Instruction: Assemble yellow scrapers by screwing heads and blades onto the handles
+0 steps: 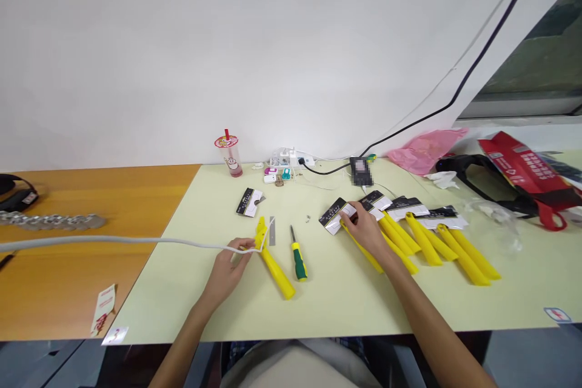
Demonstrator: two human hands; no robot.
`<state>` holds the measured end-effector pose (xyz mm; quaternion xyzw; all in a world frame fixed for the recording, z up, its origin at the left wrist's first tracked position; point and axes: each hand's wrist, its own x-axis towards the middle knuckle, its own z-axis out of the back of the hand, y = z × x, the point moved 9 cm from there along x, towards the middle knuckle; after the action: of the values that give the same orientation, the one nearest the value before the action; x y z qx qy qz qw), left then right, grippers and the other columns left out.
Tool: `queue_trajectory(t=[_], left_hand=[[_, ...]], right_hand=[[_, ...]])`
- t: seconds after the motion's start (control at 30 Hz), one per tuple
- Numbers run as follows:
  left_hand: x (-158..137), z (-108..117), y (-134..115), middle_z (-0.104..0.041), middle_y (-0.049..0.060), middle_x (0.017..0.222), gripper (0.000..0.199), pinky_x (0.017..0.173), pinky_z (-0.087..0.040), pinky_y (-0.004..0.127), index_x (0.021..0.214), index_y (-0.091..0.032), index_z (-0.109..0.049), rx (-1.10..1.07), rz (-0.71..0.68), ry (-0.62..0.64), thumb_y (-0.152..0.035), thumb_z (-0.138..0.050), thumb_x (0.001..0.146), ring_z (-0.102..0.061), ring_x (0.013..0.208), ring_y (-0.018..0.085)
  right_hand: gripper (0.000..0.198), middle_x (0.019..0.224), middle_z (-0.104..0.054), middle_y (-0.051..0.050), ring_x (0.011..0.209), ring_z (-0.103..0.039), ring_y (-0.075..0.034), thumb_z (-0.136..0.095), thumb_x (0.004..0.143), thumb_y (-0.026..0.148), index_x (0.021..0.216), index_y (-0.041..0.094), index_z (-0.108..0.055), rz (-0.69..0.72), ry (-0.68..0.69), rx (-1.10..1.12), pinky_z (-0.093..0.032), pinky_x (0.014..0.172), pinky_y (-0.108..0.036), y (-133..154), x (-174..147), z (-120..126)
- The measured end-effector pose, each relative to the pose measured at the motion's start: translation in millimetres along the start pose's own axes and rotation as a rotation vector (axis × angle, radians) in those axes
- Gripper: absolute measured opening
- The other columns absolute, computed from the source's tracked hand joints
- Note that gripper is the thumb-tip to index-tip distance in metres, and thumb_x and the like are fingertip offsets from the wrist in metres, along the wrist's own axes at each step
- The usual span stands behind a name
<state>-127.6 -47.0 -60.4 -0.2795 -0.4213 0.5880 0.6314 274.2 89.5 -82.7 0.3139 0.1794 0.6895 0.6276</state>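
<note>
My left hand point(231, 270) pinches the upper end of a yellow plastic handle point(278, 274) lying slanted on the table. A white cable crosses in front of those fingertips. Just beside the handle is a flat metal blade point(272, 231). A green-and-yellow screwdriver point(297, 257) rests between my hands, its tip pointing away from me. At the right, my right hand point(364, 227) has its thumb and fingers closed on a black-and-white card point(335, 216), above one of the yellow handles. More yellow handles point(425, 242) with similar cards lie in a row further right.
Another card point(249, 202) lies at the left, and tiny metal bits point(308, 218) near the middle. Along the wall stand a lidded cup point(231, 157) and a power strip point(284, 159). A pink bag point(425, 151) and red package point(527, 163) crowd the right. A grey cable point(113, 240) spans the left.
</note>
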Motion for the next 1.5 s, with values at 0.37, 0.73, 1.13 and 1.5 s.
queue_trajectory(t=[0.37, 0.73, 1.13, 1.5], left_hand=[[89, -30, 23, -0.077, 0.013, 0.105, 0.039, 0.084, -0.058, 0.039, 0.128, -0.017, -0.061, 0.388, 0.195, 0.186, -0.045, -0.063, 0.101, -0.076, 0.093, 0.028], [100, -73, 13, -0.076, 0.02, 0.12, 0.037, 0.1, -0.055, 0.04, 0.123, -0.016, -0.064, 0.498, 0.123, 0.23, -0.028, -0.08, 0.092, -0.073, 0.119, 0.034], [106, -54, 29, -0.084, 0.01, 0.1, 0.008, 0.096, -0.059, 0.041, 0.093, -0.019, -0.077, 0.127, 0.175, 0.073, -0.023, -0.076, 0.087, -0.078, 0.097, 0.027], [111, -6, 24, -0.084, 0.012, 0.096, 0.053, 0.082, -0.064, 0.039, 0.102, -0.016, -0.075, -0.424, 0.195, -0.265, -0.06, -0.091, 0.076, -0.08, 0.082, 0.025]], right_hand=[[0.02, 0.119, -0.074, -0.02, 0.114, -0.067, -0.038, -0.058, 0.11, 0.027, 0.119, 0.015, -0.071, 0.318, 0.153, -0.328, -0.05, 0.101, -0.046, 101, -10, -39], [0.008, 0.106, -0.075, -0.011, 0.104, -0.068, -0.028, -0.066, 0.109, 0.025, 0.108, 0.018, -0.07, 0.47, 0.408, -0.152, -0.047, 0.092, -0.037, 160, -35, -118], [0.014, 0.099, -0.078, -0.009, 0.097, -0.071, -0.026, -0.065, 0.109, 0.028, 0.116, 0.017, -0.071, 0.385, 0.356, 0.055, -0.05, 0.094, -0.039, 134, -30, -116], [0.016, 0.103, -0.078, -0.009, 0.094, -0.073, -0.026, -0.062, 0.109, 0.033, 0.115, 0.021, -0.069, 0.397, 0.304, 0.174, -0.053, 0.089, -0.039, 124, -23, -116]])
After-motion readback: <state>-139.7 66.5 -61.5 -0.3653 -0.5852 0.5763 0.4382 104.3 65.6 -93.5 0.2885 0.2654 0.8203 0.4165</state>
